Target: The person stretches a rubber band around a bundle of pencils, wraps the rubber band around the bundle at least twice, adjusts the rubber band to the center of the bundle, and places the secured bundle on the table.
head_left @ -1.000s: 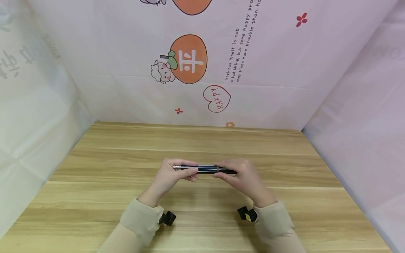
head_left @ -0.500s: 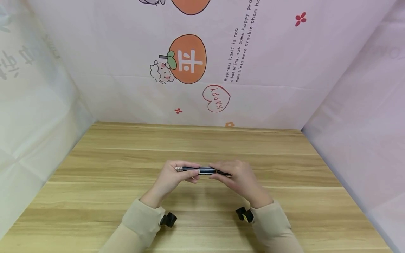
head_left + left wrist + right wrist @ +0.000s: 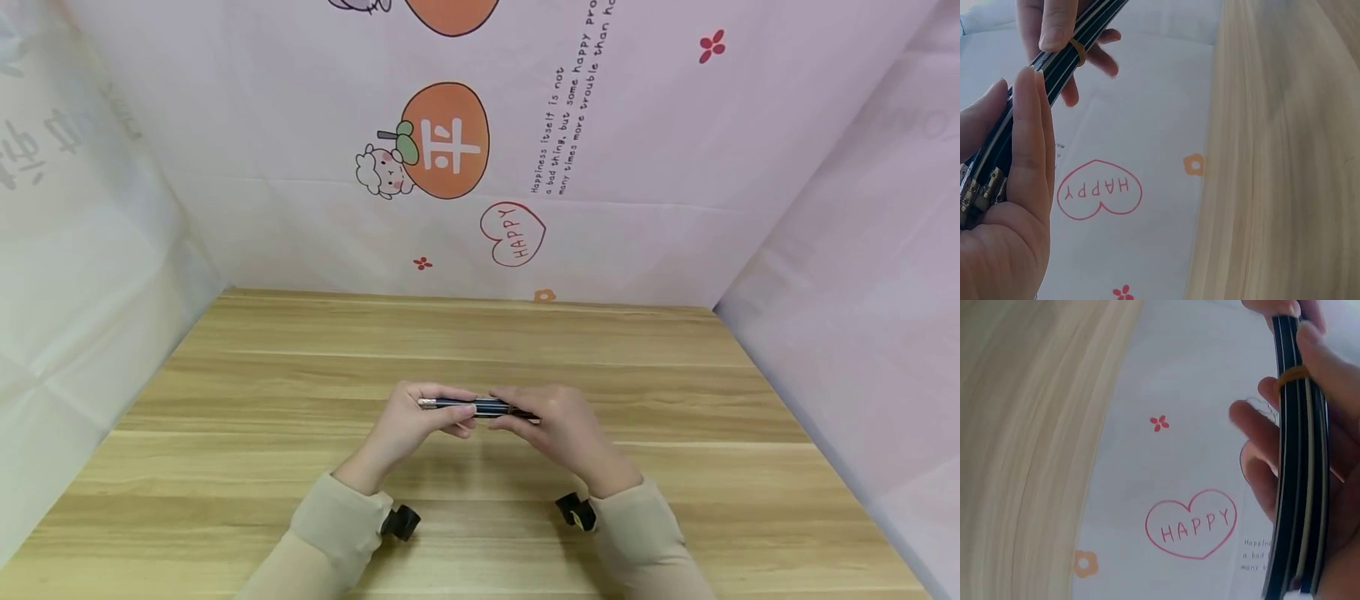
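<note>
A bundle of dark blue striped pencils [image 3: 491, 407] lies level between both hands above the table, in the head view. My left hand [image 3: 405, 423] pinches its left part between thumb and fingers. Metal ferrules [image 3: 985, 190] show at that end in the left wrist view. Over the right part of the bundle, my right hand [image 3: 566, 423] holds it with thumb and fingers close to the left fingertips. A yellowish-brown rubber band [image 3: 1293, 375] circles the pencils, with the right thumb and fingers beside it. The right hand covers much of the pencils' other end in the head view.
The wood-grain table [image 3: 480, 342] spreads out under the hands. White printed sheeting [image 3: 615, 250] stands behind it and along both sides. Black wrist cameras [image 3: 401, 522] stick out from the beige cuffs.
My right hand has moved left along the pencils, closer to the left hand, and the rubber band has shifted left with it. The left hand has moved slightly right, still gripping the bundle.
</note>
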Action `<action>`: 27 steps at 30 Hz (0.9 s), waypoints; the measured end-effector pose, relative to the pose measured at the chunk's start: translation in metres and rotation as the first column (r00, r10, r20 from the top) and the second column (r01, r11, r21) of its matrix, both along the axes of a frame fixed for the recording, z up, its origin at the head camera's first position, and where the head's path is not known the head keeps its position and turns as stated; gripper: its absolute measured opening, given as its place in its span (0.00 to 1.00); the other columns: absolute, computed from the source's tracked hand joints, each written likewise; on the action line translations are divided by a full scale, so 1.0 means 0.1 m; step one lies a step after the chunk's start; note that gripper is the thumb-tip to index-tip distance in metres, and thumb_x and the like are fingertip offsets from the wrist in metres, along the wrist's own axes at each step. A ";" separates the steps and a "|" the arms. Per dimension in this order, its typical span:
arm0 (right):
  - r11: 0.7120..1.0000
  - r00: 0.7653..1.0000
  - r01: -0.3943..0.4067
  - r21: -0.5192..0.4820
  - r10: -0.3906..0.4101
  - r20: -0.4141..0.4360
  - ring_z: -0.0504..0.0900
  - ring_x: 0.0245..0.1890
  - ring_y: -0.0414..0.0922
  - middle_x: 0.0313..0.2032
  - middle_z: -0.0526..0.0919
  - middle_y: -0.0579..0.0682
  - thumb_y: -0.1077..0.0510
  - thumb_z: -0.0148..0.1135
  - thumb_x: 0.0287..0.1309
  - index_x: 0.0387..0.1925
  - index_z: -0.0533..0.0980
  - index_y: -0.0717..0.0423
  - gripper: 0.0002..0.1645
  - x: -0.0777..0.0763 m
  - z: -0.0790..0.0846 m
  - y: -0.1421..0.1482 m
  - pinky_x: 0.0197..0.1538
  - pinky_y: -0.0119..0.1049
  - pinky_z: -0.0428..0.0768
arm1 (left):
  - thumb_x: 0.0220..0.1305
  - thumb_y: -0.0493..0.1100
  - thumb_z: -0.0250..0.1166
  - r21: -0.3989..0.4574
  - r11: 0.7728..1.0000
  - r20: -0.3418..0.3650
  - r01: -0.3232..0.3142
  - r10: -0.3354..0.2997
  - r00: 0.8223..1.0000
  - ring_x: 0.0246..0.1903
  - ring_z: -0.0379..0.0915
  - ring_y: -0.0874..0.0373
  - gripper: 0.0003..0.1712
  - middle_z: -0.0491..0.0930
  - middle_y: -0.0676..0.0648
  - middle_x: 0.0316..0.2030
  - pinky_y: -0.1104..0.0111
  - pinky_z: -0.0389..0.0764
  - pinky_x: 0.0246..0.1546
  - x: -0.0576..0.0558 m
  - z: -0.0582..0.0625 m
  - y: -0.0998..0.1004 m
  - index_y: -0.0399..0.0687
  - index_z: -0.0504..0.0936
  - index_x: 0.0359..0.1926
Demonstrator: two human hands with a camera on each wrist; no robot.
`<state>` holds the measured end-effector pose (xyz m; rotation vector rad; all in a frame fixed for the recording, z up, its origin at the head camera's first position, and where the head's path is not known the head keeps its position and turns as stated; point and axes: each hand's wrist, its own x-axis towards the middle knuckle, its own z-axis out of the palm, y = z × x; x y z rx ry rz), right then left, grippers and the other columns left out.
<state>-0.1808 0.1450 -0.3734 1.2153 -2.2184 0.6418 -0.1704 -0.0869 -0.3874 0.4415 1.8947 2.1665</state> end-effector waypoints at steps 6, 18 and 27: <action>0.991 0.969 0.105 -0.083 -0.083 0.234 0.83 0.26 0.33 0.35 0.90 0.48 0.52 0.78 0.46 0.42 0.87 0.54 0.20 0.02 0.07 0.10 0.25 0.24 0.80 | 0.58 0.37 0.72 0.014 0.999 0.020 -0.031 0.031 0.999 0.33 0.87 0.50 0.20 0.89 0.42 0.37 0.57 0.90 0.40 -0.01 0.05 -0.07 0.27 0.83 0.49; 0.880 0.587 0.303 -0.365 0.129 0.799 0.82 0.26 0.40 0.27 0.87 0.46 0.62 0.71 0.57 0.44 0.83 0.69 0.15 -0.02 0.14 0.22 0.31 0.35 0.86 | 0.74 0.48 0.58 -0.009 0.996 -0.013 -0.089 0.089 0.996 0.29 0.82 0.61 0.23 0.85 0.43 0.46 0.73 0.86 0.26 -0.05 0.07 -0.14 0.29 0.78 0.52; 0.790 0.462 0.397 -0.467 0.268 0.845 0.85 0.30 0.38 0.28 0.88 0.45 0.66 0.65 0.60 0.50 0.76 0.80 0.21 -0.09 0.08 0.21 0.38 0.33 0.87 | 0.73 0.47 0.59 -0.054 0.981 0.114 -0.186 0.191 0.975 0.25 0.76 0.62 0.21 0.80 0.46 0.34 0.77 0.78 0.23 -0.08 0.09 -0.15 0.29 0.77 0.51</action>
